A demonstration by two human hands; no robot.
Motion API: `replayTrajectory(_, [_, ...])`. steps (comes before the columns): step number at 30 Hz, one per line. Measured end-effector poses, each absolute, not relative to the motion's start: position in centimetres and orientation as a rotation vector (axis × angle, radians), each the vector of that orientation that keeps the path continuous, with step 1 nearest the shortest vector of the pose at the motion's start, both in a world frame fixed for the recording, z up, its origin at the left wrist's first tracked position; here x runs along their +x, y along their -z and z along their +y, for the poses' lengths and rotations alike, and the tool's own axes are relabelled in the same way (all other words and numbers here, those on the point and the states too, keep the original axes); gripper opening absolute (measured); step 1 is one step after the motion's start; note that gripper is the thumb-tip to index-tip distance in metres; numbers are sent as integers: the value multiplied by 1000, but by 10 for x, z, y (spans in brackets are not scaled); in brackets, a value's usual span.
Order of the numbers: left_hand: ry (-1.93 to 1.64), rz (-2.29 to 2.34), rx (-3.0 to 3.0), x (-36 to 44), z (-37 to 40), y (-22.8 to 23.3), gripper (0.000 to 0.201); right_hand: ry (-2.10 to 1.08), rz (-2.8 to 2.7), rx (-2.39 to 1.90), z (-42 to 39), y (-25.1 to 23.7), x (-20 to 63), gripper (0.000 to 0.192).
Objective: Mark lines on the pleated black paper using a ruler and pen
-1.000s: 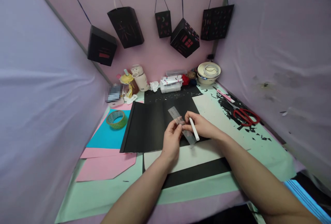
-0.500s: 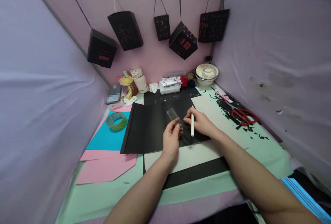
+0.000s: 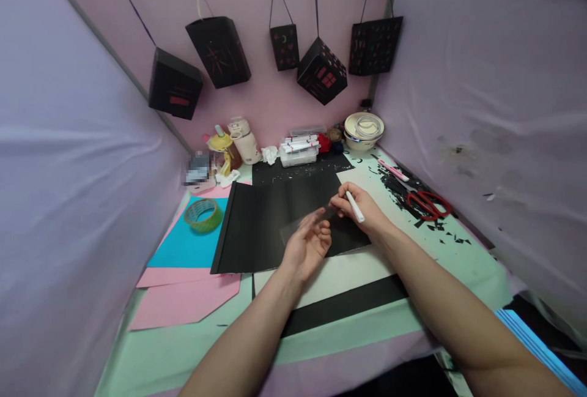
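A sheet of black card (image 3: 266, 219) lies in front of me, with a folded strip along its left edge. Over it is my left hand (image 3: 308, 247), palm turned up and fingers curled. A clear ruler (image 3: 290, 230), smeared by motion, passes behind its upper fingers; it seems held there, though the grip is partly hidden. My right hand (image 3: 362, 210) is closed around a white marker (image 3: 354, 207), which slants down to the right. Its fingertips are close to the ruler's upper right end; I cannot tell whether they touch it.
A roll of tape (image 3: 203, 216) sits on blue paper (image 3: 172, 250), with pink paper (image 3: 183, 305) nearer me. Red-handled scissors (image 3: 428, 204), a pink cutter (image 3: 393, 169) and black scraps lie right. Behind stand a box of markers (image 3: 299, 151) and a bowl (image 3: 362, 140). Black paper lanterns (image 3: 322, 73) hang above.
My left hand has turned palm up, and the ruler has swung from slanting down-right to slanting up-right. The marker has tipped from near upright to a slant in my right hand.
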State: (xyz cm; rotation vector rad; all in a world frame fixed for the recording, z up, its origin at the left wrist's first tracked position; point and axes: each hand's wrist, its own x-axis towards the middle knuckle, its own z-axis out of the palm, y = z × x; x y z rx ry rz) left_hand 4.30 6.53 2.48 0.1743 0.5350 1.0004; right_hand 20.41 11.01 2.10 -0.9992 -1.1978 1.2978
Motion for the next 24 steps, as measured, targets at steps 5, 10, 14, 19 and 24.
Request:
replayTrajectory(5, [-1147, 553, 99, 40, 70, -26, 26, -1293, -1178, -1066, 111, -19, 203, 43])
replayTrajectory(10, [-1205, 613, 163, 42, 68, -28, 21, -1317, -1205, -1082, 113, -16, 205, 43])
replayTrajectory(14, [-1213, 624, 185, 43, 67, -26, 19, -1305, -1237, -1073, 113, -15, 205, 40])
replayTrajectory(19, [-1207, 623, 183, 43, 68, -24, 19, -1309, -1247, -1078, 112, -16, 205, 41])
replayTrajectory(24, [-1202, 627, 182, 43, 69, -23, 20, -1309, -1266, -1079, 111, -18, 205, 40])
